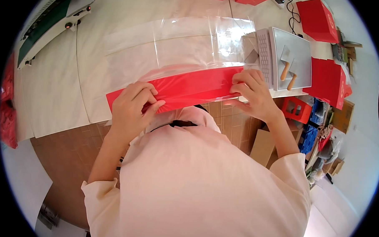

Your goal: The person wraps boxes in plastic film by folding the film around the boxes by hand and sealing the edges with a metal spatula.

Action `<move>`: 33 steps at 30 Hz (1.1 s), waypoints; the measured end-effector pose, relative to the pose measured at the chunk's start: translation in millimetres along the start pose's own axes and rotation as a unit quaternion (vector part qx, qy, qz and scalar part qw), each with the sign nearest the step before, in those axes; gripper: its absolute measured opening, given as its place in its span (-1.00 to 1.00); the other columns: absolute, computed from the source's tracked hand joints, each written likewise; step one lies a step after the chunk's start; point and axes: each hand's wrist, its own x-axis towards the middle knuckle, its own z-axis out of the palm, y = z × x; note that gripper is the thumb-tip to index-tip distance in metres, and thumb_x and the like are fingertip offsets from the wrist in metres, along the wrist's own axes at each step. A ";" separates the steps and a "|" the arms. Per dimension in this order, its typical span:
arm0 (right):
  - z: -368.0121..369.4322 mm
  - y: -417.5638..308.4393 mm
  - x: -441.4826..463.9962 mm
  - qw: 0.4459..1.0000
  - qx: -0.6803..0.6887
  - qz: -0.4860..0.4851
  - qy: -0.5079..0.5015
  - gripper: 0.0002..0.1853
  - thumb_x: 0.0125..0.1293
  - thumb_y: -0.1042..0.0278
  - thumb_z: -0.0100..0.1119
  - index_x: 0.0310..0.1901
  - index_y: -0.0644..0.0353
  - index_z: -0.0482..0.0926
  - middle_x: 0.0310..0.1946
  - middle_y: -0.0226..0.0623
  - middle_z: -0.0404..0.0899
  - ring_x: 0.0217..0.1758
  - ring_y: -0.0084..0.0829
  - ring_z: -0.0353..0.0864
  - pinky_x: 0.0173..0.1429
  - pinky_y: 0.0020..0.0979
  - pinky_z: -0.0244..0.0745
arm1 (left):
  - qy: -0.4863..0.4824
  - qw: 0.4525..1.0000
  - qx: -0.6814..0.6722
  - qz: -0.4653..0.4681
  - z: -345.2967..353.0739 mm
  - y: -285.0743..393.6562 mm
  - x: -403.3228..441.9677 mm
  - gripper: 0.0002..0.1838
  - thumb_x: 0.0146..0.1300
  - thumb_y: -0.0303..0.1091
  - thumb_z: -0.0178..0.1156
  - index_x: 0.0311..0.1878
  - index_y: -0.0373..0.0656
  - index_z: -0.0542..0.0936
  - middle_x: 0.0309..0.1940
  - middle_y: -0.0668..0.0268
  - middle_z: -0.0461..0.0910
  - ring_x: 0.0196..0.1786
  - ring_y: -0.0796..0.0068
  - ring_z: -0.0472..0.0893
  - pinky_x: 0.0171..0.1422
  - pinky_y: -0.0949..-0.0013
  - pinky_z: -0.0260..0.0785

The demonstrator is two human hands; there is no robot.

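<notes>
A long, flat red piece (196, 87), a folded card or box side, lies along the table's near edge. Clear plastic film (182, 45) spreads flat beyond it and seems to cover part of it, with glare at the right. My left hand (135, 105) is closed on the red piece's left part, fingers curled over and thumb at the near side, where the film wrinkles. At the right end my right hand (253, 93) grips the edge, fingers on top and thumb below. Whether each hand pinches film, red piece or both, I cannot tell.
Right of the film, a white-and-grey box (291, 52) carries two wooden-handled scrapers (284, 67). Red boxes (317, 20) stand farther right, near a black cable (293, 14). A green-topped machine (48, 29) sits at the far left; red bundles (7, 108) lie at the left edge.
</notes>
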 end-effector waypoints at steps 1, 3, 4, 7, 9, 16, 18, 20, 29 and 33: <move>-4.6 4.4 -4.8 1.000 -0.010 -0.008 0.004 -0.68 -0.03 0.27 0.47 -0.29 0.12 0.51 -0.10 -0.35 0.54 0.01 -0.22 0.53 0.05 -0.17 0.34 | 0.001 1.000 -0.003 0.000 0.1 0.0 -0.6 -0.73 -0.06 -0.47 0.46 -0.53 -0.20 0.47 -0.33 0.32 0.56 -0.31 0.38 0.54 -0.29 0.37 0.39; -7.3 14.0 -11.1 0.999 -0.018 -0.027 0.013 -0.72 0.01 0.33 0.44 -0.30 0.12 0.51 -0.10 -0.34 0.57 0.04 -0.23 0.55 0.05 -0.18 0.34 | -0.010 1.000 -0.001 -0.013 -0.3 -0.4 -1.3 -0.73 -0.05 -0.47 0.45 -0.52 -0.21 0.47 -0.32 0.32 0.57 -0.30 0.37 0.54 -0.28 0.36 0.40; -7.0 17.5 -14.5 0.998 -0.024 -0.047 0.025 -0.76 0.05 0.39 0.41 -0.30 0.13 0.51 -0.09 -0.33 0.59 0.07 -0.23 0.57 0.06 -0.19 0.35 | -0.011 1.000 -0.002 -0.012 0.6 -0.9 -1.2 -0.73 -0.05 -0.47 0.45 -0.52 -0.21 0.47 -0.32 0.32 0.57 -0.30 0.37 0.54 -0.28 0.36 0.40; -3.5 23.0 -23.9 0.999 0.039 0.001 0.030 -0.81 0.12 0.55 0.33 -0.32 0.15 0.48 -0.09 -0.33 0.61 0.10 -0.25 0.59 0.07 -0.20 0.36 | 0.014 1.000 0.004 0.006 2.1 -1.1 -0.4 -0.72 -0.07 -0.42 0.45 -0.57 -0.19 0.47 -0.34 0.36 0.56 -0.38 0.39 0.51 -0.36 0.39 0.35; -0.9 21.0 -23.3 0.996 0.078 0.032 0.038 -0.81 0.13 0.59 0.31 -0.32 0.16 0.47 -0.10 -0.31 0.61 0.09 -0.24 0.59 0.07 -0.21 0.35 | 0.018 1.000 0.011 0.015 1.4 -0.1 0.9 -0.72 -0.07 -0.42 0.45 -0.57 -0.19 0.46 -0.35 0.36 0.56 -0.39 0.40 0.51 -0.37 0.40 0.34; 3.9 20.8 -17.9 0.985 0.135 0.085 0.059 -0.76 0.11 0.65 0.34 -0.37 0.18 0.42 -0.29 -0.29 0.51 -0.05 -0.23 0.54 0.03 -0.25 0.36 | -0.014 1.000 0.005 -0.009 -0.5 -0.1 -0.2 -0.73 -0.03 -0.49 0.44 -0.51 -0.21 0.46 -0.31 0.30 0.57 -0.26 0.36 0.55 -0.24 0.35 0.41; 7.2 23.0 -17.8 0.981 0.154 0.092 0.072 -0.76 0.10 0.65 0.35 -0.39 0.18 0.42 -0.30 -0.30 0.50 -0.08 -0.24 0.53 0.02 -0.26 0.36 | -0.016 0.999 -0.011 -0.025 -0.7 0.4 0.5 -0.74 -0.03 -0.51 0.43 -0.51 -0.21 0.45 -0.32 0.31 0.57 -0.27 0.38 0.55 -0.25 0.36 0.41; 8.5 23.0 -16.5 0.976 0.173 0.097 0.085 -0.75 0.09 0.65 0.36 -0.41 0.19 0.42 -0.32 -0.31 0.48 -0.11 -0.25 0.52 0.01 -0.27 0.37 | -0.016 0.999 -0.016 -0.030 -2.0 1.5 1.9 -0.74 -0.02 -0.51 0.43 -0.51 -0.21 0.45 -0.32 0.31 0.56 -0.27 0.38 0.55 -0.25 0.37 0.40; 14.2 23.2 -15.7 0.970 0.179 0.122 0.112 -0.74 0.07 0.67 0.36 -0.46 0.19 0.41 -0.35 -0.31 0.49 -0.15 -0.26 0.51 -0.01 -0.30 0.35 | -0.029 0.996 -0.046 -0.071 -3.5 7.2 4.3 -0.76 0.01 -0.54 0.38 -0.49 -0.22 0.44 -0.35 0.29 0.53 -0.30 0.37 0.54 -0.25 0.39 0.39; 18.9 22.8 -19.8 0.978 0.143 0.095 0.121 -0.73 0.09 0.67 0.34 -0.44 0.16 0.39 -0.32 -0.31 0.49 -0.16 -0.27 0.48 -0.02 -0.29 0.33 | -0.031 0.995 -0.045 -0.078 -3.1 8.9 4.8 -0.76 0.01 -0.54 0.38 -0.48 -0.22 0.44 -0.37 0.28 0.52 -0.29 0.36 0.53 -0.24 0.39 0.38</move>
